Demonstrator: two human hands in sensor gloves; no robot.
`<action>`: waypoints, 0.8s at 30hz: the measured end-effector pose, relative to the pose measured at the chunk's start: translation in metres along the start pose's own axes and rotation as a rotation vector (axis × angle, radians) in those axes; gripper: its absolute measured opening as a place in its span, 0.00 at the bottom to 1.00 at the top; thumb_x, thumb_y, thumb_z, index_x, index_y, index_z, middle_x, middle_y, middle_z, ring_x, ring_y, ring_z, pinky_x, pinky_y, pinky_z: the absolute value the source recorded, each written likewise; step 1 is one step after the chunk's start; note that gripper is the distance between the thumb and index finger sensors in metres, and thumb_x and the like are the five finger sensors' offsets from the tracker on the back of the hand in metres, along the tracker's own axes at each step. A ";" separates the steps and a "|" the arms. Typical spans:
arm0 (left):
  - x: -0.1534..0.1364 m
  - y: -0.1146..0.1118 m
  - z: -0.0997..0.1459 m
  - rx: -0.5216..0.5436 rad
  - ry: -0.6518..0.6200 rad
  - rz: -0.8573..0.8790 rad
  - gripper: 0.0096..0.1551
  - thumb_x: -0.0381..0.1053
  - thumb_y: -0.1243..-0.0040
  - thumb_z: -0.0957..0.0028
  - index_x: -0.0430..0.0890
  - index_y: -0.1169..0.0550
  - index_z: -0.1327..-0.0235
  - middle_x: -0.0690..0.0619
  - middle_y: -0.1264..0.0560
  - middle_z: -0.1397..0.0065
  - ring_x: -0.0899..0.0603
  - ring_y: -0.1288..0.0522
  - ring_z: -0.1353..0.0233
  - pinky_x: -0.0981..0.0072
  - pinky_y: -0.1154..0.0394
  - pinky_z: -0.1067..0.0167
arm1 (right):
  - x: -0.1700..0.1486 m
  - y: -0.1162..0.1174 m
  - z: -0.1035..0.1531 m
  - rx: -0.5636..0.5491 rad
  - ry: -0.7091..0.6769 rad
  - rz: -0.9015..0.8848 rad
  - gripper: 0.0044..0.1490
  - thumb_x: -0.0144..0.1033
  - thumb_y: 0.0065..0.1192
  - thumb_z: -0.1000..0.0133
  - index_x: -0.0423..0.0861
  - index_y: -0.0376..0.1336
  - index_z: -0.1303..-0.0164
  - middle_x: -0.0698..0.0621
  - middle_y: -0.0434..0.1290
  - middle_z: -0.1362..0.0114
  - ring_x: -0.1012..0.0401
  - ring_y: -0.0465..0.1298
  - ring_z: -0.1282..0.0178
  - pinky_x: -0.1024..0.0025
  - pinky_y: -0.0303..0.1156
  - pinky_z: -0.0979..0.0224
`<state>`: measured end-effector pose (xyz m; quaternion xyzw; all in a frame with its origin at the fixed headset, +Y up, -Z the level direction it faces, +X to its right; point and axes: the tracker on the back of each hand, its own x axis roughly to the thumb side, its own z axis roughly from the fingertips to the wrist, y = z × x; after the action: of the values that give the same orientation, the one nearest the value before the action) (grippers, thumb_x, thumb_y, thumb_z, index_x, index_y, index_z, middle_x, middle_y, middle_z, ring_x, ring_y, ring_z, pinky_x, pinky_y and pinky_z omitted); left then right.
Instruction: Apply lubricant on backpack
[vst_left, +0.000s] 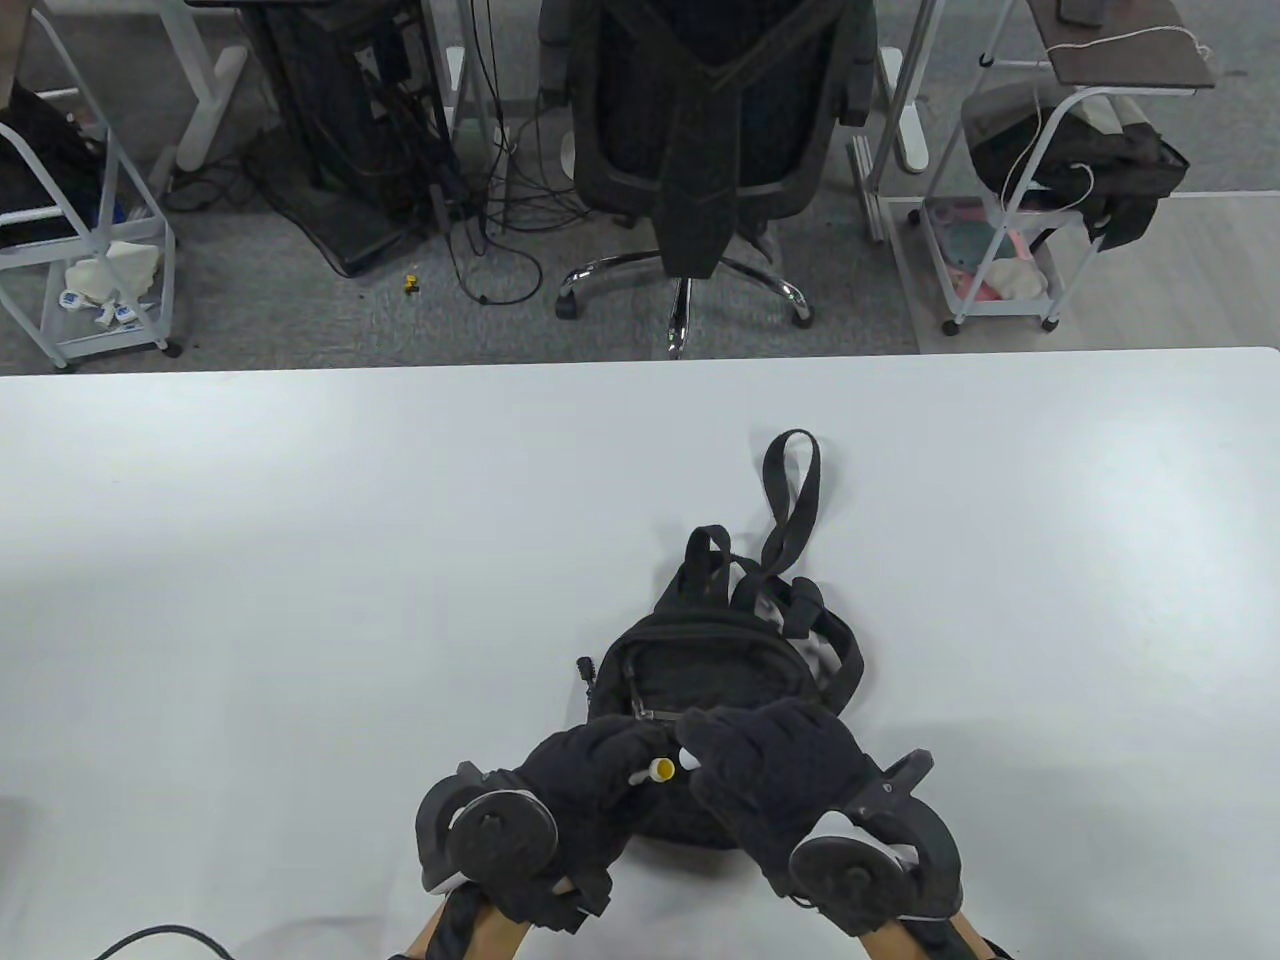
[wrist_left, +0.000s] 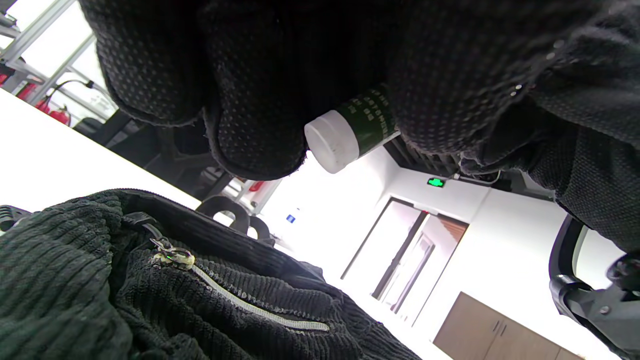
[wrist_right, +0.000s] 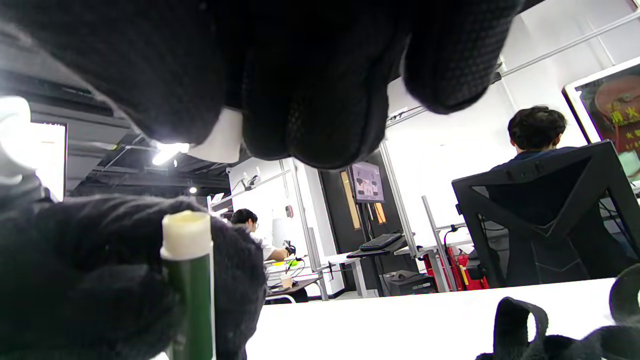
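— Where is the backpack (vst_left: 725, 690)?
— On the table (vst_left: 300, 560), near the front edge.
— And the hands?
— Over its near end, left hand (vst_left: 575, 790) beside right hand (vst_left: 780, 770), the stick (vst_left: 655, 770) between them.

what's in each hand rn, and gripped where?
Left hand grips the lubricant stick around its green barrel. Right hand pinches a white piece, apparently the cap, at the fingertips.

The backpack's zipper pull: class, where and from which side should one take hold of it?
Pinch the small metal zipper pull itself, coming from above: it lies exposed on top of the backpack at the end of the pale zipper track. The left hand holds the lubricant stick, so the right hand seems better placed.
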<state>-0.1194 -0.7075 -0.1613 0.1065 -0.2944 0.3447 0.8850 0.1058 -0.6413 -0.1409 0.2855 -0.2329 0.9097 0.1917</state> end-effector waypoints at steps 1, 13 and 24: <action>0.000 0.000 0.000 -0.001 -0.001 -0.002 0.31 0.56 0.25 0.56 0.42 0.15 0.43 0.44 0.18 0.39 0.37 0.11 0.48 0.38 0.18 0.43 | 0.002 0.003 0.000 0.013 -0.005 0.007 0.31 0.51 0.77 0.50 0.60 0.70 0.35 0.56 0.80 0.37 0.61 0.87 0.46 0.51 0.77 0.34; 0.001 -0.002 -0.001 -0.037 0.010 -0.023 0.31 0.56 0.24 0.58 0.40 0.14 0.46 0.40 0.14 0.43 0.40 0.08 0.57 0.43 0.13 0.54 | 0.012 0.020 -0.001 0.090 -0.042 0.048 0.31 0.51 0.77 0.50 0.59 0.70 0.36 0.56 0.81 0.38 0.61 0.87 0.46 0.51 0.77 0.34; 0.006 -0.006 -0.002 -0.054 0.001 -0.042 0.31 0.52 0.23 0.58 0.36 0.14 0.46 0.38 0.14 0.46 0.38 0.07 0.60 0.44 0.11 0.56 | 0.007 0.033 -0.005 0.147 -0.021 -0.011 0.28 0.47 0.77 0.50 0.57 0.72 0.39 0.55 0.81 0.39 0.60 0.87 0.48 0.52 0.78 0.34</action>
<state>-0.1113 -0.7078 -0.1588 0.0887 -0.3009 0.3182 0.8946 0.0829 -0.6643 -0.1503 0.3099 -0.1657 0.9201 0.1729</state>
